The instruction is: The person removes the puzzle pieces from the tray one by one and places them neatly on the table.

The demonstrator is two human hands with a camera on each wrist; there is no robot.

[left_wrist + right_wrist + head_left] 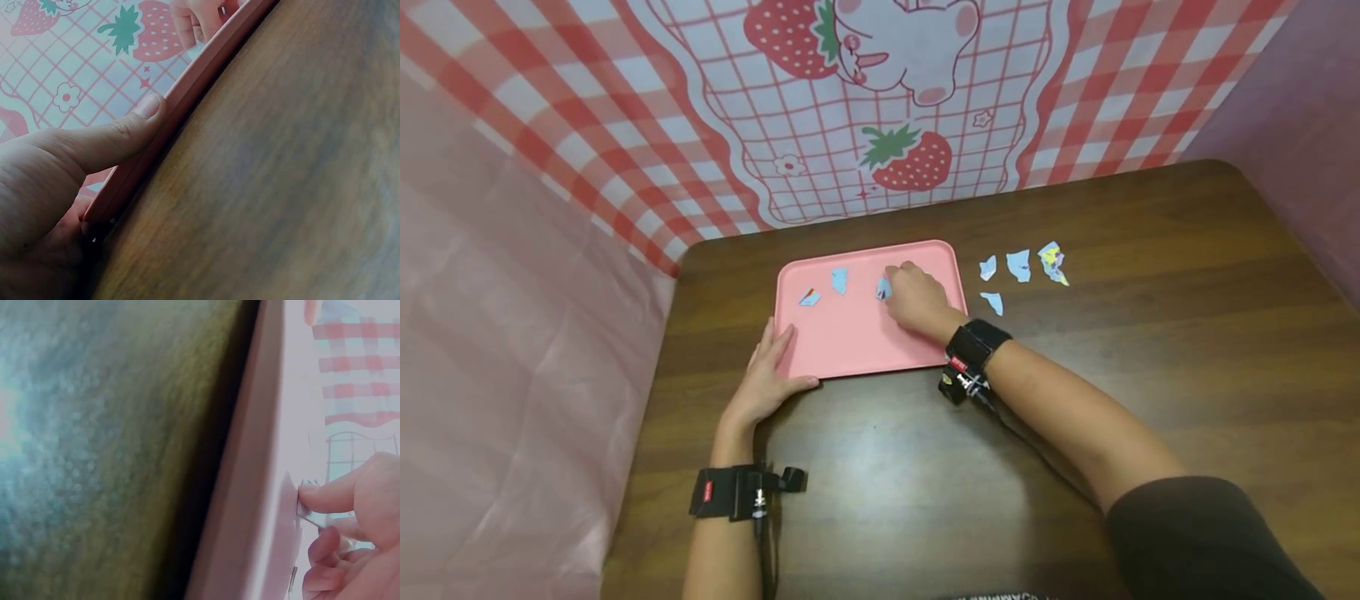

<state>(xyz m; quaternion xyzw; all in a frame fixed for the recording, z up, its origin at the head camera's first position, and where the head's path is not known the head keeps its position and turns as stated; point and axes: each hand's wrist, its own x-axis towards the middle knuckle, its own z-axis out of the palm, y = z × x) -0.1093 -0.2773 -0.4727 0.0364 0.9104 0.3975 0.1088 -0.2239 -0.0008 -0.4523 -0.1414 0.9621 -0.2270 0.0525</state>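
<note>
On the pink tray [850,350], my right hand [919,302] pinches a small pale blue paper scrap [883,288] between thumb and fingers. The right wrist view shows the scrap [306,509] at the thumb tip, low over the tray. Two more torn scraps lie farther left on the tray: a blue one [839,280] and one with a red and dark corner [809,298]. My left hand [765,379] rests spread at the tray's near left corner. Its straight thumb [119,140] touches the near rim.
Right of the tray, several torn scraps lie on the brown wooden table [1150,333], including a blue piece [1018,265] and a yellow-patterned piece [1052,262]. A strawberry-print cloth [910,108] hangs behind the table. Black camera straps [977,343] circle both wrists.
</note>
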